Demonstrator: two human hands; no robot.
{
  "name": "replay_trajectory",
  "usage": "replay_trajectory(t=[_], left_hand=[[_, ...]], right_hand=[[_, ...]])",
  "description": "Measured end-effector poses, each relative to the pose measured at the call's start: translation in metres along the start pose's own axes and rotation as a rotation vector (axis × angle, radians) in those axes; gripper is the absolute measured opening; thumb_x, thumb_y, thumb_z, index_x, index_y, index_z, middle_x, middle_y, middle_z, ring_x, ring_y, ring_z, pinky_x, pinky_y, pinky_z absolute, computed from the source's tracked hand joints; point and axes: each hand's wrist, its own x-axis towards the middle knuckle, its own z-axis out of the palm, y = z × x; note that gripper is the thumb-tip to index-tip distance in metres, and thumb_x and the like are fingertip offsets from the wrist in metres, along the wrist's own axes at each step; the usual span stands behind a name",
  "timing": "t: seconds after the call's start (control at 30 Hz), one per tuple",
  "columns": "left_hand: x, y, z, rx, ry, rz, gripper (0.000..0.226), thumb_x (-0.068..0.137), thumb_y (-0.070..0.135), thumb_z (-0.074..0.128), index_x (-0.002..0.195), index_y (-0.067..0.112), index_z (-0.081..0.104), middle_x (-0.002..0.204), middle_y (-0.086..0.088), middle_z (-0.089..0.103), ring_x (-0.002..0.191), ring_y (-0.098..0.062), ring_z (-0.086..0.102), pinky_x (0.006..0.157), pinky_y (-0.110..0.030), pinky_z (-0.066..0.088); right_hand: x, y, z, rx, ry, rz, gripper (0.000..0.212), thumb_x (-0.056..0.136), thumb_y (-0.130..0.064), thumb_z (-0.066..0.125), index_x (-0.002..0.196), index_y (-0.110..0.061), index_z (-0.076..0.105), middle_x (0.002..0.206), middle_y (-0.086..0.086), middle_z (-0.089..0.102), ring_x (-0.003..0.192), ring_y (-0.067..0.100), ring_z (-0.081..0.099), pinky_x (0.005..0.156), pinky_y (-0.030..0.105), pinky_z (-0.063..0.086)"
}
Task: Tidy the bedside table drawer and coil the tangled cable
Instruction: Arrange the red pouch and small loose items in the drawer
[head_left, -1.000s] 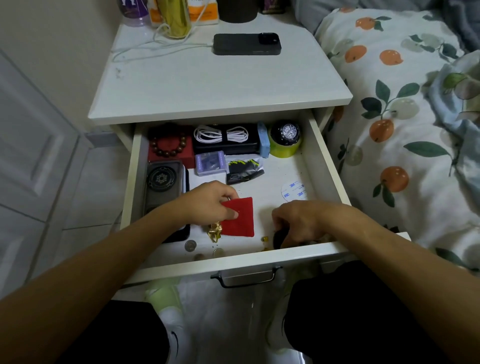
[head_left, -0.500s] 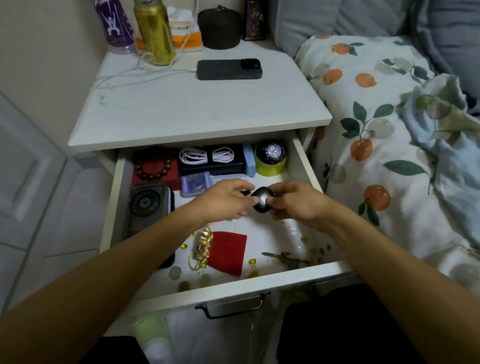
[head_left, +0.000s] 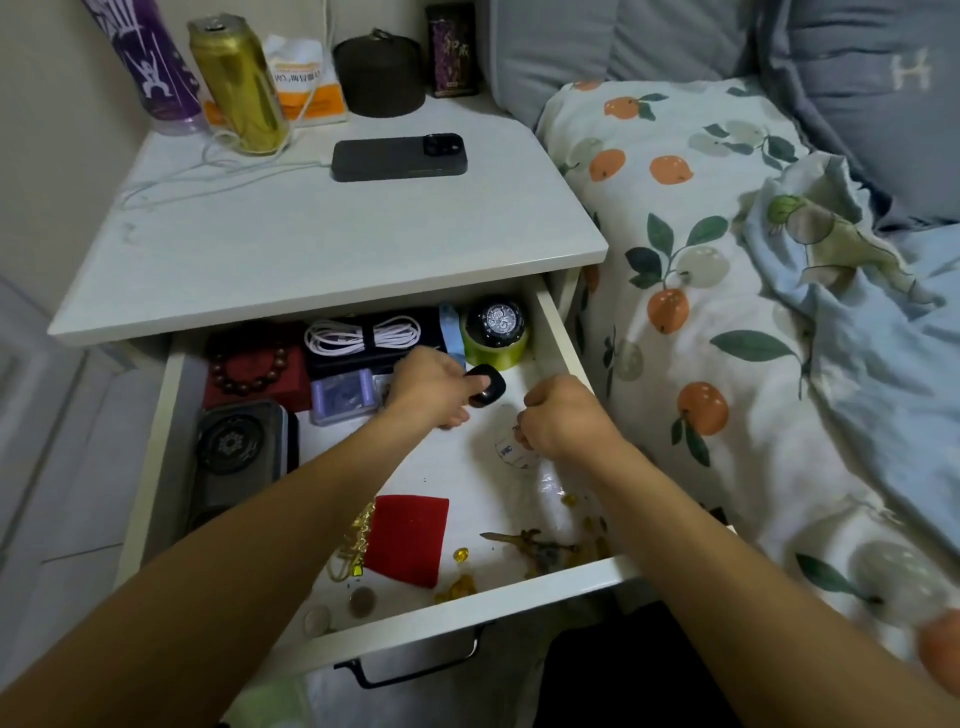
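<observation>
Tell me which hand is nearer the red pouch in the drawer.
Left. The left hand, holding a small black case, is above the red pouch; the right hand is farther, up and to its right.

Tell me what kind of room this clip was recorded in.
Most likely a bedroom: a white bedside table with its drawer pulled open stands right against a bed with a fruit-print duvet and grey pillows. A phone lies on the tabletop.
</observation>
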Motion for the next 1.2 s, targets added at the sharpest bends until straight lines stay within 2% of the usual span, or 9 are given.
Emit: replay_trajectory(t=[0.1, 0.17, 0.23, 0.3, 0.37, 0.63, 0.87, 1.03, 1.2], left_hand=[[0.0, -0.003, -0.001, 0.367, 0.125, 0.244, 0.018, 0.084, 0.028, 0.074, 0.088, 0.011, 0.071, 0.081, -0.011, 0.07, 0.068, -0.024, 0.066, 0.064, -0.034, 0.055], [-0.004, -0.002, -0.002, 0.563, 0.149, 0.388, 0.024, 0.085, 0.035, 0.07, 0.103, 0.019, 0.07, 0.09, -0.007, 0.07, 0.085, -0.027, 0.066, 0.072, -0.036, 0.055], [-0.009, -0.001, -0.002, 0.746, 0.127, 0.516, 0.035, 0.085, 0.043, 0.067, 0.116, 0.028, 0.066, 0.099, -0.007, 0.07, 0.094, -0.03, 0.065, 0.076, -0.039, 0.055], [-0.012, -0.001, -0.001, 0.894, 0.099, 0.596, 0.039, 0.087, 0.047, 0.063, 0.122, 0.029, 0.064, 0.105, -0.007, 0.07, 0.098, -0.031, 0.064, 0.077, -0.038, 0.054], [-0.011, -0.002, -0.001, 0.971, 0.091, 0.639, 0.036, 0.09, 0.046, 0.059, 0.121, 0.028, 0.063, 0.107, -0.007, 0.069, 0.099, -0.031, 0.064, 0.076, -0.037, 0.052], [-0.005, -0.009, -0.009, 0.948, 0.089, 0.622, 0.043, 0.092, 0.05, 0.056, 0.134, 0.039, 0.054, 0.111, -0.003, 0.069, 0.103, -0.028, 0.062, 0.076, -0.034, 0.048], [-0.028, -0.007, -0.028, 0.588, -0.015, 0.611, 0.027, 0.087, 0.038, 0.067, 0.113, 0.032, 0.069, 0.075, 0.008, 0.066, 0.076, -0.014, 0.063, 0.071, -0.035, 0.054], [-0.05, -0.03, -0.058, 0.596, -0.218, 0.52, 0.016, 0.086, 0.032, 0.069, 0.101, 0.028, 0.073, 0.073, 0.014, 0.065, 0.062, 0.001, 0.058, 0.07, -0.029, 0.055], [-0.065, -0.045, -0.072, 0.558, -0.276, 0.497, 0.015, 0.086, 0.027, 0.071, 0.101, 0.023, 0.072, 0.074, 0.011, 0.069, 0.07, -0.001, 0.064, 0.069, -0.024, 0.053]], right_hand=[[-0.001, 0.001, 0.0, -0.047, 0.016, -0.011, 0.021, 0.086, -0.009, 0.058, 0.106, -0.005, 0.061, 0.103, 0.012, 0.058, 0.095, 0.03, 0.06, 0.076, 0.032, 0.053], [-0.004, 0.0, 0.0, -0.069, 0.025, -0.018, 0.007, 0.085, -0.007, 0.055, 0.091, -0.006, 0.058, 0.09, 0.008, 0.052, 0.087, 0.03, 0.056, 0.068, 0.03, 0.05], [-0.007, -0.002, -0.001, -0.074, 0.022, -0.023, 0.011, 0.084, -0.005, 0.053, 0.074, -0.009, 0.049, 0.078, 0.005, 0.043, 0.078, 0.029, 0.048, 0.058, 0.026, 0.043], [-0.011, -0.004, -0.003, -0.089, 0.02, -0.031, 0.006, 0.086, -0.006, 0.054, 0.089, -0.007, 0.059, 0.089, 0.007, 0.05, 0.088, 0.032, 0.056, 0.068, 0.031, 0.051], [-0.013, -0.004, -0.004, -0.124, 0.022, -0.035, 0.027, 0.088, -0.007, 0.055, 0.114, -0.004, 0.062, 0.11, 0.012, 0.057, 0.103, 0.031, 0.059, 0.084, 0.035, 0.054], [-0.011, -0.003, -0.004, -0.2, 0.027, -0.097, 0.033, 0.089, -0.005, 0.052, 0.12, 0.001, 0.062, 0.122, 0.016, 0.061, 0.113, 0.033, 0.058, 0.092, 0.042, 0.053], [-0.01, 0.001, -0.005, -0.202, -0.018, -0.195, 0.036, 0.088, -0.009, 0.055, 0.122, -0.016, 0.063, 0.122, 0.01, 0.063, 0.107, 0.026, 0.06, 0.087, 0.031, 0.052], [-0.016, 0.001, -0.003, -0.47, -0.063, -0.247, 0.042, 0.088, -0.009, 0.055, 0.13, -0.013, 0.056, 0.13, 0.011, 0.055, 0.116, 0.029, 0.055, 0.092, 0.032, 0.049], [-0.014, -0.002, 0.014, -0.854, -0.186, -0.238, 0.055, 0.088, -0.014, 0.055, 0.14, -0.015, 0.038, 0.138, 0.013, 0.032, 0.124, 0.039, 0.044, 0.098, 0.043, 0.047]])
